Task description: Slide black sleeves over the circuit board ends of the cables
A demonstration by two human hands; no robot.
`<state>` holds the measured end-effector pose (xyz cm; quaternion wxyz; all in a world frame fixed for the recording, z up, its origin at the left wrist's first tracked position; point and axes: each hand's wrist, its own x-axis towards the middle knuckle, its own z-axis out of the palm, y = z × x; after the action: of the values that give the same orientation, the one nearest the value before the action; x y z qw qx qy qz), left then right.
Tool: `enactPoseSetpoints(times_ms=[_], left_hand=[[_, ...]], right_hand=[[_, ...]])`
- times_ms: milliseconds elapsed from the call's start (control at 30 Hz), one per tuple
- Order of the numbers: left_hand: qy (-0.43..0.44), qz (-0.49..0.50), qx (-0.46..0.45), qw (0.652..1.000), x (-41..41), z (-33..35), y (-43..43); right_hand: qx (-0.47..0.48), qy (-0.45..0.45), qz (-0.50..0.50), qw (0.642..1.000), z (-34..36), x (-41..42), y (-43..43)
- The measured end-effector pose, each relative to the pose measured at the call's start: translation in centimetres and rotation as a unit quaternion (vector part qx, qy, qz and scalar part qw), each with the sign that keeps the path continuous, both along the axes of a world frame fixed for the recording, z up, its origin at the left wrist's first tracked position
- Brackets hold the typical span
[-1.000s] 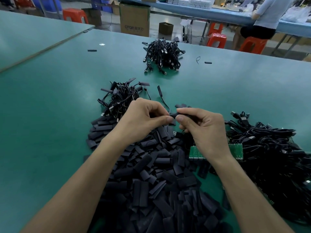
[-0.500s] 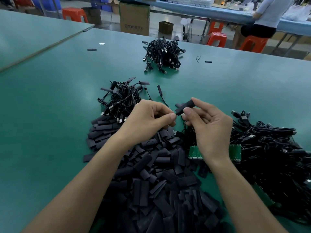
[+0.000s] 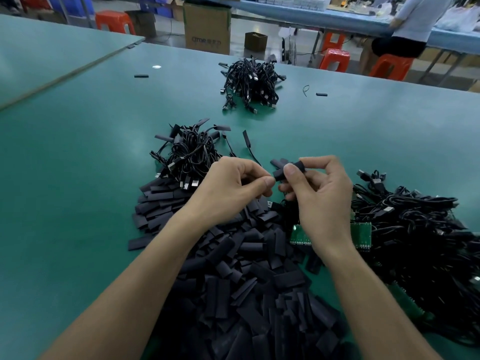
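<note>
Forearms converging, the left hand (image 3: 233,183), fingers curled, pinches a thin cable (image 3: 252,154); the right hand (image 3: 322,193) pinches a black sleeve (image 3: 278,174) between thumb and forefinger.

Workshop beyond green table (image 3: 78,178)
Orange stools (image 3: 335,59) and a cardboard box (image 3: 207,24) are standing on the floor (image 3: 259,23); a person (image 3: 415,19) is sitting.
</note>
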<state>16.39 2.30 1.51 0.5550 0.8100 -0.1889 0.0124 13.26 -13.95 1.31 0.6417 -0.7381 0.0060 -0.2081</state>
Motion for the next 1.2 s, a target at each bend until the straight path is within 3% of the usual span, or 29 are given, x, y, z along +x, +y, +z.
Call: enactPoseSetpoints(times_ms=[200,267,333,433,533,600,700,800,900,1000,1067,1133,1200], left_hand=[[0.013,-0.018,0.192,0.981,0.6,0.6,2.4],[-0.005,0.007,0.207,0.978,0.7,0.6,2.5],[-0.021,0.048,0.193,0.980,0.9,0.5,2.6],[-0.058,0.144,0.133,0.979,1.4,0.8,3.0],[-0.079,0.254,0.050,0.963,1.8,1.3,3.6],[-0.098,0.313,0.028,0.944,2.4,1.6,3.8],[-0.114,0.368,0.036,0.922,3.4,2.0,4.3],[-0.057,0.360,0.088,0.927,4.4,1.2,5.0],[-0.024,0.349,0.138,0.927,4.6,0.3,5.1],[-0.088,0.390,0.159,0.903,3.7,0.3,4.3],[-0.170,0.385,0.119,0.899,2.9,0.8,3.6],[-0.189,0.268,0.060,0.943,2.4,1.4,2.9],[-0.100,0.076,0.002,0.992,1.7,2.0,2.3]], right_hand=[[0.086,0.032,0.013,0.996,2.9,0.2,-1.0],[-0.002,0.053,0.005,0.999,3.9,0.4,-1.6],[-0.155,0.081,0.002,0.985,4.6,0.4,-2.3],[-0.373,0.169,0.080,0.909,5.8,-0.2,-3.2],[-0.542,0.294,0.175,0.768,6.1,-1.1,-2.7],[-0.624,0.324,0.189,0.686,5.3,-1.5,-1.9],[-0.692,0.290,0.177,0.638,4.3,-1.7,-1.1],[-0.700,0.270,0.158,0.642,3.9,-1.9,-1.0],[-0.697,0.222,0.112,0.673,4.5,-2.0,-0.7],[-0.670,0.160,0.033,0.724,5.8,-1.8,-0.7],[-0.649,0.097,-0.012,0.755,6.2,-1.6,-0.6],[-0.617,0.027,-0.034,0.786,6.0,-1.4,-0.4],[-0.568,-0.006,-0.015,0.823,5.7,-0.9,-0.3]])
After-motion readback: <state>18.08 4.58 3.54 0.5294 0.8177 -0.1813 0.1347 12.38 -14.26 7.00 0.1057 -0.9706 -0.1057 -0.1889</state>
